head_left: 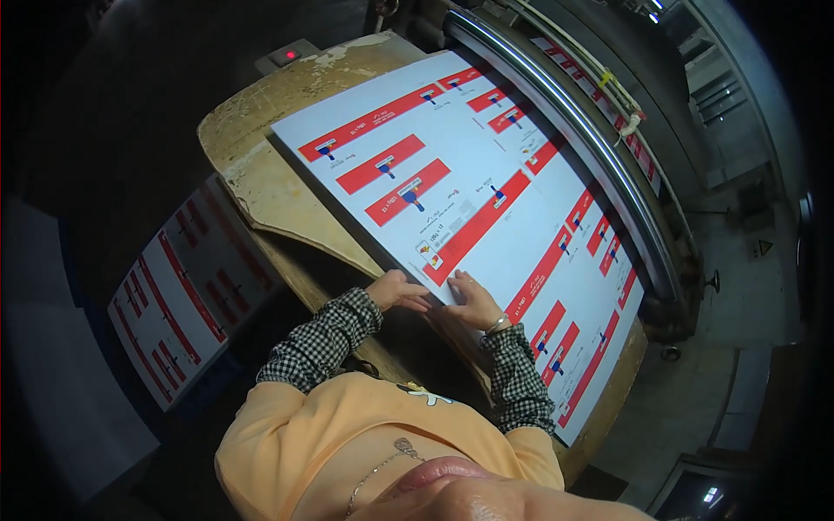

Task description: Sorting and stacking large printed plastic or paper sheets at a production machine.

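A large white printed sheet (365, 252), with red bands and small blue pictures, lies on top of a sheet stack on a worn wooden board. At its near edge my left hand (398, 291) is closed, with its bent fingers pressed together on the rim. Just right of it, my right hand (473, 304) pinches the same edge, thumb on the printed face and fingers lower down. The undersides of the fingers are hidden, so how many sheets lie between them does not show. The far end of the sheet reaches a shiny metal roller (556, 100).
The wooden board (252, 169) sticks out past the sheet on the left. Lower left stands another stack of red-and-white printed sheets (165, 304). A box with a red light (291, 55) sits beyond the board. Behind the roller, more printed material (641, 156) runs through the machine.
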`<state>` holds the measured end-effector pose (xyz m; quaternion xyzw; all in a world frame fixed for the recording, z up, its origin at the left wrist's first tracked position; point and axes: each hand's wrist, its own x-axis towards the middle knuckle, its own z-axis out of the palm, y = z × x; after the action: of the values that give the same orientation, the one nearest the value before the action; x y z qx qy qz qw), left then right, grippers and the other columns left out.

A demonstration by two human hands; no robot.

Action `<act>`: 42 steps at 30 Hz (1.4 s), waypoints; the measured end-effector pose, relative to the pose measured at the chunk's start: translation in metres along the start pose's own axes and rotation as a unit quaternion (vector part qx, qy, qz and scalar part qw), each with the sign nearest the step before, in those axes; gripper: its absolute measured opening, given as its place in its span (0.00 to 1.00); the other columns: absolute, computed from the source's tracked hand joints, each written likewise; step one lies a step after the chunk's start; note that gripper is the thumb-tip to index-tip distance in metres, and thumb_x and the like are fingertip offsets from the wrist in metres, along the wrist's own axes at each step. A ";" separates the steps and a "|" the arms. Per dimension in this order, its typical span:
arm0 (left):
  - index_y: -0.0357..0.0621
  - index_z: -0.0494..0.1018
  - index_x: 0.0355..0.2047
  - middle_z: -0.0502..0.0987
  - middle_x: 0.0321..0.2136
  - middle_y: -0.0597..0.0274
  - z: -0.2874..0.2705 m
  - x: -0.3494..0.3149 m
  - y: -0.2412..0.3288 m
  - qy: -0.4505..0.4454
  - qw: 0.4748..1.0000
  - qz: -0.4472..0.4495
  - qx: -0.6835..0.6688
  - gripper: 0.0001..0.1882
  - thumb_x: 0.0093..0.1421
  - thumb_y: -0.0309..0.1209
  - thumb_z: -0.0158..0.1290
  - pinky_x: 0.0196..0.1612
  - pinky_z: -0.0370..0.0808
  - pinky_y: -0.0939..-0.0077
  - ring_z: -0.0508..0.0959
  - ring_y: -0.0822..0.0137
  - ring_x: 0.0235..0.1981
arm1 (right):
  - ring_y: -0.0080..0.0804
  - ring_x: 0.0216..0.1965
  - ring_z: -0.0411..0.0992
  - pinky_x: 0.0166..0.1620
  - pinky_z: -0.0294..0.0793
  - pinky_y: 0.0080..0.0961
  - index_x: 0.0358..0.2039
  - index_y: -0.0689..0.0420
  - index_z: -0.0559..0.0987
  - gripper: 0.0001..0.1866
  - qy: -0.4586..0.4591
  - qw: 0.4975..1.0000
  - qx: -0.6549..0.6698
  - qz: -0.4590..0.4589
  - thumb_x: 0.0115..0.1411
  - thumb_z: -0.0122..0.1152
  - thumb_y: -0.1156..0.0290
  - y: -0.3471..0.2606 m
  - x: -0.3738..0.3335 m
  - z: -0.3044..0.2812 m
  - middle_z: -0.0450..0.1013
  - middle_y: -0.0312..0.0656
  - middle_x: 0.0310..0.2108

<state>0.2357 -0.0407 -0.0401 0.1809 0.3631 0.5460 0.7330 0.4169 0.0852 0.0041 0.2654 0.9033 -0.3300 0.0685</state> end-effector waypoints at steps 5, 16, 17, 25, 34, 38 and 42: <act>0.22 0.65 0.39 0.73 0.34 0.45 -0.010 0.013 -0.017 0.058 0.995 0.013 -0.075 0.15 0.57 0.27 0.44 0.38 0.77 0.67 0.77 0.59 0.34 | 0.37 0.49 0.67 0.51 0.65 0.25 0.41 0.67 0.73 0.17 0.059 0.979 0.193 0.042 0.51 0.55 0.74 -0.019 -0.022 -0.040 0.69 0.52 0.47; 0.21 0.58 0.46 0.69 0.42 0.39 -0.004 0.004 -0.001 0.020 1.000 0.001 0.012 0.19 0.61 0.28 0.37 0.42 0.76 0.58 0.74 0.48 0.41 | 0.42 0.52 0.65 0.55 0.61 0.26 0.43 0.65 0.72 0.20 0.029 0.990 0.141 -0.004 0.50 0.56 0.70 0.005 -0.011 0.008 0.67 0.53 0.48; 0.21 0.58 0.46 0.69 0.42 0.39 -0.006 0.006 -0.004 0.010 1.000 -0.008 0.020 0.19 0.61 0.28 0.37 0.42 0.76 0.58 0.74 0.48 0.41 | 0.42 0.52 0.65 0.55 0.61 0.26 0.43 0.65 0.72 0.20 0.041 0.988 0.146 0.005 0.50 0.56 0.70 0.010 -0.007 0.007 0.67 0.53 0.48; 0.24 0.61 0.44 0.71 0.39 0.45 -0.003 0.011 -0.007 0.050 0.999 0.008 0.015 0.17 0.61 0.29 0.40 0.41 0.76 0.59 0.76 0.54 0.38 | 0.55 0.58 0.50 0.58 0.53 0.41 0.47 0.60 0.70 0.37 0.148 0.985 0.031 0.085 0.39 0.64 0.50 0.041 0.036 0.019 0.60 0.53 0.54; 0.25 0.61 0.43 0.72 0.37 0.45 0.007 0.009 -0.003 0.075 0.996 -0.041 0.015 0.15 0.59 0.26 0.42 0.41 0.77 0.60 0.76 0.53 0.36 | 0.53 0.53 0.59 0.54 0.60 0.34 0.44 0.62 0.71 0.29 -0.043 0.998 0.043 0.004 0.43 0.59 0.58 0.007 0.004 0.002 0.63 0.61 0.48; 0.24 0.63 0.40 0.72 0.37 0.44 0.013 0.009 -0.009 0.121 0.992 -0.024 -0.030 0.14 0.58 0.26 0.40 0.41 0.76 0.58 0.76 0.51 0.36 | 0.46 0.23 0.68 0.29 0.64 0.36 0.25 0.61 0.71 0.11 0.038 0.980 0.193 -0.029 0.51 0.50 0.65 0.013 -0.007 -0.024 0.69 0.49 0.19; 0.28 0.65 0.38 0.72 0.39 0.46 0.008 0.009 -0.017 0.241 0.969 -0.013 0.058 0.13 0.55 0.23 0.37 0.41 0.75 0.56 0.75 0.51 0.38 | 0.46 0.22 0.66 0.27 0.64 0.33 0.23 0.61 0.70 0.11 0.118 0.970 0.209 -0.047 0.51 0.51 0.65 0.003 -0.009 -0.047 0.67 0.49 0.19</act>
<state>0.2547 -0.0371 -0.0489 0.0814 0.5624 0.5417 0.6194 0.4283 0.1128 0.0414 0.2679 0.8275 -0.4809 -0.1107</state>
